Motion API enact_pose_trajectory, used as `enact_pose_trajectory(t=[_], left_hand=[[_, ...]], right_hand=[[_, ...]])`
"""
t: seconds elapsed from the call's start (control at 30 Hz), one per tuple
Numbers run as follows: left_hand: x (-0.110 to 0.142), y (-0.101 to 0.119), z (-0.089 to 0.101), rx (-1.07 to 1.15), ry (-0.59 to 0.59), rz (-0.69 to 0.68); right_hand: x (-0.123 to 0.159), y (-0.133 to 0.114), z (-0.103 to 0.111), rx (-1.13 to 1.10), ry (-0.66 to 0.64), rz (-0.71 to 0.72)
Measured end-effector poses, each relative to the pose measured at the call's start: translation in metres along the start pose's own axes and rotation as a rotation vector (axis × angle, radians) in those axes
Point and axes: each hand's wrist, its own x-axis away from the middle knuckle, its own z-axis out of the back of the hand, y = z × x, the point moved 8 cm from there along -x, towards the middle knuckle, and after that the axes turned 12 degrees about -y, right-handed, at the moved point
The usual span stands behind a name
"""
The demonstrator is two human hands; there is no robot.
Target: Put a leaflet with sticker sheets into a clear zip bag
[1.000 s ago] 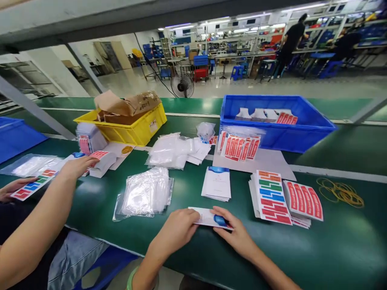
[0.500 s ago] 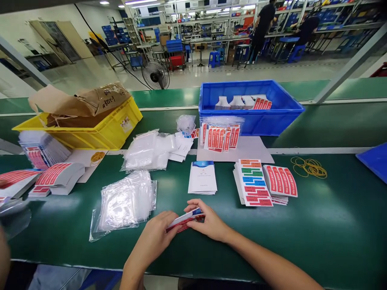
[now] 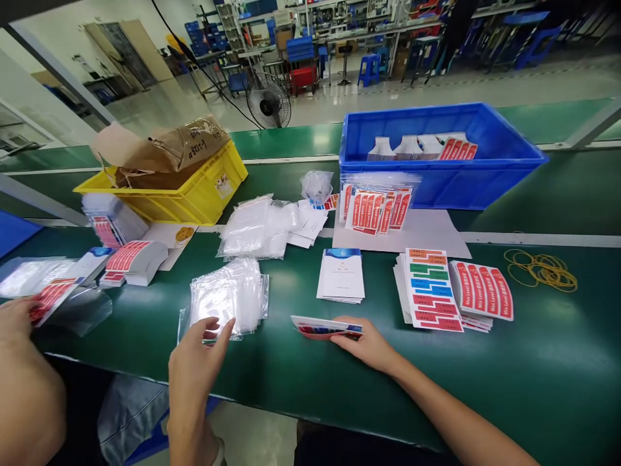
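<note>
My right hand (image 3: 363,342) grips a small set of printed cards and labels (image 3: 327,327), held edge-on above the green table; white, blue and red show along it. My left hand (image 3: 201,346), thumb and fingers apart, is at the near edge of a stack of clear plastic bags (image 3: 226,294); whether it touches the top bag I cannot tell. Beyond my right hand lies a pile of white booklets with a blue top band (image 3: 341,275). To its right are multicoloured label sheets (image 3: 434,288) and a stack of red label sheets (image 3: 484,289).
A blue bin (image 3: 441,175) stands at the back right, with filled clear bags (image 3: 378,210) before it. Yellow rubber bands (image 3: 543,270) lie far right. At left are a yellow crate (image 3: 204,194), red label stacks (image 3: 138,259) and a co-worker's hand (image 3: 19,317) holding red labels.
My left hand has let go of the cards and moved left to the plastic bags, opening its fingers. My right hand keeps the cards. The view has swung left.
</note>
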Motion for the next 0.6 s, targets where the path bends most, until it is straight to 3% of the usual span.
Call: enact_pose_trajectory(t=[0.17,0.33,0.5,0.6], left_hand=[[-0.02,-0.016,-0.027,-0.132,-0.092,0.047],[-0.034,-0.015,-0.047,-0.155,-0.145,0.048],[-0.035,-0.014,-0.04,-0.102,-0.13,0.034],[-0.027,-0.011,-0.033,-0.003,-0.098,0.017]], right_hand=[[-0.003,0.015,-0.008,0.009,0.084,-0.035],[0.004,0.026,-0.013,-0.176,0.144,-0.058],[0.01,0.019,-0.011,-0.218,0.131,-0.033],[0.018,0.02,-0.005,-0.21,0.24,-0.065]])
